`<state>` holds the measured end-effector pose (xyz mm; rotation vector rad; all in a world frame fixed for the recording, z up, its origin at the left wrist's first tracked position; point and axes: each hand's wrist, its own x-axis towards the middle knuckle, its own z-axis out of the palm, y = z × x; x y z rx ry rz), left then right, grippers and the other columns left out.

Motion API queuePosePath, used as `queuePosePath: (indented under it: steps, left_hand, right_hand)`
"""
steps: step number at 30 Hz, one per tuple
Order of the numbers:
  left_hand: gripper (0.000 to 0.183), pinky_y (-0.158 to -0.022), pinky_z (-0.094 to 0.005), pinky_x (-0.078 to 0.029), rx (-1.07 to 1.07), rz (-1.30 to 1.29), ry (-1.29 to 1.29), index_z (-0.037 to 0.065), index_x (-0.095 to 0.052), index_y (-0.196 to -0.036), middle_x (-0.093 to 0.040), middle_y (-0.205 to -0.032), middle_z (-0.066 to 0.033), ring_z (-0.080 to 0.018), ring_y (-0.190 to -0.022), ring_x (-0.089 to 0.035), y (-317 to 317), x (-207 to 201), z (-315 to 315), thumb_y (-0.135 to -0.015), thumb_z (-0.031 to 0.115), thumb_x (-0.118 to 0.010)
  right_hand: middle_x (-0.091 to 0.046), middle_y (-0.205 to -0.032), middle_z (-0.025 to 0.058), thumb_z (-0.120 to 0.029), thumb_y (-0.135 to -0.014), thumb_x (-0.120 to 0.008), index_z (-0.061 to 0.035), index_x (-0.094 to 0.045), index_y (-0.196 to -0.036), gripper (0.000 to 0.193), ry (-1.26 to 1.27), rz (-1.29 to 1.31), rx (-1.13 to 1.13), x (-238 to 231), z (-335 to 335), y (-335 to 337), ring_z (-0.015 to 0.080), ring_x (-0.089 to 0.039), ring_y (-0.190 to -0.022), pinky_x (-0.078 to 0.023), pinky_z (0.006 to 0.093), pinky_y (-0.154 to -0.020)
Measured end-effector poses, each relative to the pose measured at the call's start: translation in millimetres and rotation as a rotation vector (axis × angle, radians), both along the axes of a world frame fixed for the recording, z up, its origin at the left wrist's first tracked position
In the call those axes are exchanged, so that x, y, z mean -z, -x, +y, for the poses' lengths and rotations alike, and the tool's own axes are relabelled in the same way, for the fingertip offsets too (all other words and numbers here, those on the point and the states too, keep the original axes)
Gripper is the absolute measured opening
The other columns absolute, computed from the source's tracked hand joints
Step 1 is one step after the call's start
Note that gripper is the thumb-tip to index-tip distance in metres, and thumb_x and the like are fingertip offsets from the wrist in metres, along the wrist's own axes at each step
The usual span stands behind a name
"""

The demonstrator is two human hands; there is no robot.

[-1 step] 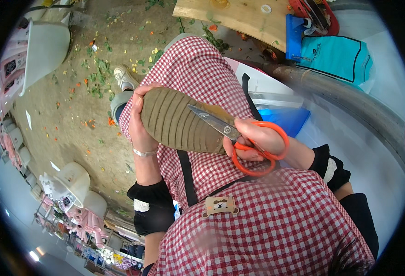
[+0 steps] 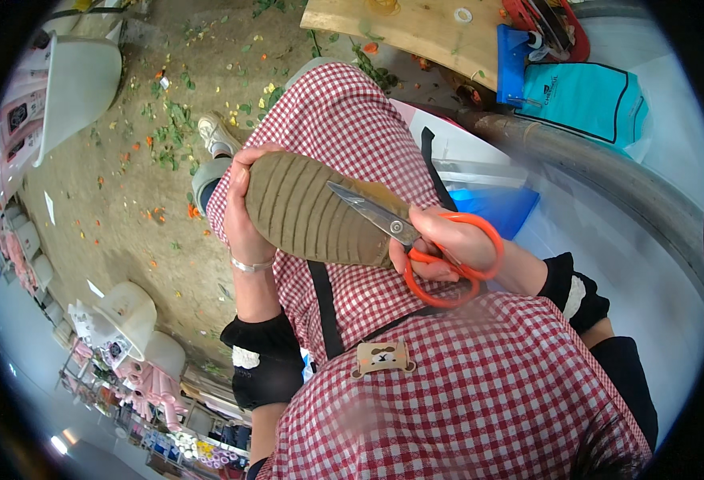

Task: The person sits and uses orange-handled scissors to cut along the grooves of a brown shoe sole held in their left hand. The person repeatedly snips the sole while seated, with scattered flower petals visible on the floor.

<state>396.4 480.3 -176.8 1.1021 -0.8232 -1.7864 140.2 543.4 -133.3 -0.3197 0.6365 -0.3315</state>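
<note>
A shoe lies over my lap with its ridged, brown sole (image 2: 304, 212) turned up. My left hand (image 2: 244, 196) is wrapped round its left end, the thumb along the edge. In my right hand (image 2: 452, 240) are scissors (image 2: 368, 214) with orange loop handles. Their blades are closed and point up and left across the sole; whether the tip touches it I cannot tell. My right fingers are also at the sole's right end, partly hidden by the handles. Under the shoe is my red-and-white checked apron (image 2: 448, 384).
Ahead is a wooden board (image 2: 416, 36), with a turquoise bag (image 2: 580, 100) to its right. A thick pipe (image 2: 592, 160) runs along the right side. Leaves and petals (image 2: 172, 128) litter the floor. White buckets (image 2: 84, 88) stand on the left.
</note>
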Motion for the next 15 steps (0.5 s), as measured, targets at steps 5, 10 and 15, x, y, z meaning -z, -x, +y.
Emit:
queuePosePath:
  steps: [5, 10, 15]
  left_hand:
    - [0.036, -0.090, -0.0360, -0.042, -0.023, -0.043, -0.076, 0.004, -0.047, -0.108, -0.051, -0.111, -0.0098, -0.0229, -0.101, -0.051, 0.6, 6.5, 1.4, -0.090, 0.031, -0.030]
    - [0.035, -0.090, -0.0362, -0.042, -0.083, 0.017, -0.076, 0.003, -0.046, -0.107, -0.051, -0.111, -0.0102, -0.0227, -0.101, -0.051, 1.0, 8.3, 4.9, -0.090, 0.029, -0.030]
    - [0.036, -0.091, -0.0375, -0.042, -0.076, 0.035, -0.104, 0.004, -0.045, -0.110, -0.050, -0.113, -0.0106, -0.0235, -0.104, -0.051, -3.7, 12.0, 5.1, -0.090, 0.031, -0.031]
  right_hand:
    - [-0.040, -0.046, -0.0018, -0.042, -0.096, -0.021, 0.0004, -0.056, -0.080, 0.058, 0.336, 0.133, -0.022, -22.6, -11.8, 9.9, 0.0063, -0.034, -0.039, -0.030, 0.0204, -0.042]
    - [-0.041, -0.047, -0.0008, -0.050, -0.094, -0.018, 0.0023, -0.054, -0.085, 0.064, 0.163, 0.122, 0.221, -18.4, -30.1, 23.3, 0.0072, -0.033, -0.038, -0.028, 0.0201, -0.041]
    - [-0.043, -0.050, 0.0016, -0.048, -0.096, -0.014, 0.0040, -0.050, -0.095, 0.063, -0.079, -0.101, 0.061, 3.9, -18.0, 16.8, 0.0111, -0.039, -0.043, -0.034, 0.0227, -0.044]
